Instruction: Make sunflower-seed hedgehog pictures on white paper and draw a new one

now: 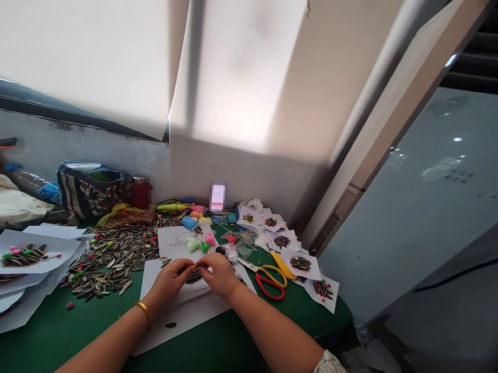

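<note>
My left hand and my right hand meet at the fingertips over white paper. The fingers of both are pinched together; whatever they hold is too small to make out. Just beneath them, a cluster of striped sunflower seeds sits on the paper. One loose seed lies nearer the paper's front edge. To the left spreads a large pile of seeds. Green clay and pink clay rest behind my hands. Scissors with red and yellow handles lie right of my right hand.
Papers with seed figures are stacked at the left and spread at the right. A phone stands against the wall. A striped bag and red flask are at the back left. The green table ends at the right.
</note>
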Demonstrator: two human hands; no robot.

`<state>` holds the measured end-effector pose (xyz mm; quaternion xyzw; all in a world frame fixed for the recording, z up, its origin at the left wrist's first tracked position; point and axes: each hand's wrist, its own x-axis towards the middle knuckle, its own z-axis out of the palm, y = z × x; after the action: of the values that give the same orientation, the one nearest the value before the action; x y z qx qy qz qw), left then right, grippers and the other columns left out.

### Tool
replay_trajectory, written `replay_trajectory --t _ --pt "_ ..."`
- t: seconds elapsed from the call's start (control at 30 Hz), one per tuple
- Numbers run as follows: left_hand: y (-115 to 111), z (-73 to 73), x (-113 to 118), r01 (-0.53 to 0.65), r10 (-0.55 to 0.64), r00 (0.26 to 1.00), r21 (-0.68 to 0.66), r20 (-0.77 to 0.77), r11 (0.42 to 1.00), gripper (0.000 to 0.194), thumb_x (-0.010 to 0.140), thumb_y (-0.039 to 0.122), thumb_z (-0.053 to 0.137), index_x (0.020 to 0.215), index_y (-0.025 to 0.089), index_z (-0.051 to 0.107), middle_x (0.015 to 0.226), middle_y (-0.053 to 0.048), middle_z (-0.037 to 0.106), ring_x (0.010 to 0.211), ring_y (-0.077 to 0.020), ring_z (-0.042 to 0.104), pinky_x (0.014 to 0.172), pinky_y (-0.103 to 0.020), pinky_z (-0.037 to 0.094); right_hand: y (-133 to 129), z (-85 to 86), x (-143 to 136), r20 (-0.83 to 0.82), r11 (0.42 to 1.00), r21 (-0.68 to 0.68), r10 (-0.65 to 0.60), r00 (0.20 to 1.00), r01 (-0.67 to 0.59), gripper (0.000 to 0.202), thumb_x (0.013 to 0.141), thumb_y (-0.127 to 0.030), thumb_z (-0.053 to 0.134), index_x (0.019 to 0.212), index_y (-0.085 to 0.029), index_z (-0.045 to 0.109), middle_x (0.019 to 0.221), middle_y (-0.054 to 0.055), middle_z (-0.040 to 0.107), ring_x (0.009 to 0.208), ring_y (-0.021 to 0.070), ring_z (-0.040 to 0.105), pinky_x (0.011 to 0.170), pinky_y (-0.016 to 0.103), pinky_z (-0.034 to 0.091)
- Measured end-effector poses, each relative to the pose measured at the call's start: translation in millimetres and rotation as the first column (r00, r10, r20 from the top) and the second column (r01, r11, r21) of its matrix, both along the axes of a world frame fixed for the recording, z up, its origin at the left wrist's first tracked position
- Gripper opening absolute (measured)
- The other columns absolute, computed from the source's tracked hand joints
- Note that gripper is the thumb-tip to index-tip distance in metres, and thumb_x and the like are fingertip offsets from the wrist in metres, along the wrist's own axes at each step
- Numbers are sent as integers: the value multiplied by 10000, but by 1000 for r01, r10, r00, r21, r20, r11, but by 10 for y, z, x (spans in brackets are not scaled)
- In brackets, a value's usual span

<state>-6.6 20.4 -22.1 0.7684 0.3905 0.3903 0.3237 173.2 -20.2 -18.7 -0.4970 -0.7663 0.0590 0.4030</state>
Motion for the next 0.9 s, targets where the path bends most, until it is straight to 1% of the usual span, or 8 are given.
replay_trajectory --t 0.2,0.27,0.37,0.47,0.57,0.63,0.77,0.9 --pt "44 -61 -20 -49 53 996 -61 72 997 382 826 536 558 907 211 741 902 -65 751 861 -239 672 799 -329 525 72 -7 81 -214 998 -57 -10 977 -2 155 840 -145 602 930 -211 710 908 31 708 851 169 629 798 291 491" --pt "68 -74 -37 -70 81 991 -103 109 992 380 816 533 571 900 202 738 911 -69 748 853 -235 670 769 -316 526 113 -12 116 -262 996 -88 -28 965 5 155 835 -150 598 925 -205 712 918 36 711 854 170 629 783 291 495" --pt "87 -64 -65 -111 134 983 -174 128 979 384 814 521 578 917 185 733 816 -56 717 731 -201 639 645 -282 500 178 -2 162 -283 991 -134 -40 958 2 152 834 -165 602 924 -205 718 930 38 718 858 171 631 764 288 494" --pt "90 -32 -80 -142 183 971 -249 152 958 399 794 530 605 909 169 730 688 -23 651 584 -151 556 519 -245 422 246 0 199 -256 987 -159 -37 966 -4 155 850 -185 596 936 -210 722 937 36 721 854 168 634 753 283 494" --pt "89 -7 -75 -144 225 954 -357 199 923 424 766 543 632 923 158 715 612 16 573 483 -106 451 451 -224 338 287 -28 225 -201 989 -150 -35 979 5 160 860 -184 587 935 -220 723 930 34 722 873 175 637 792 300 490" --pt "89 -1 -67 -113 228 948 -433 223 894 440 762 556 639 934 155 696 595 40 520 454 -85 396 427 -213 290 284 -58 236 -165 991 -132 -40 986 18 167 862 -167 581 936 -224 721 933 34 722 889 182 634 819 314 481" --pt "84 9 -50 -41 228 924 -514 307 857 445 761 556 656 942 150 672 599 61 453 436 -60 330 410 -208 229 228 -119 257 -55 989 -141 -52 997 44 171 861 -142 580 934 -223 711 923 40 717 878 193 627 814 325 473" --pt "75 21 -43 0 230 908 -550 349 835 444 749 555 685 936 153 668 631 54 467 436 -51 334 404 -207 221 190 -168 269 38 980 -187 -66 997 72 178 851 -116 578 911 -224 707 918 39 719 875 196 633 806 319 471"
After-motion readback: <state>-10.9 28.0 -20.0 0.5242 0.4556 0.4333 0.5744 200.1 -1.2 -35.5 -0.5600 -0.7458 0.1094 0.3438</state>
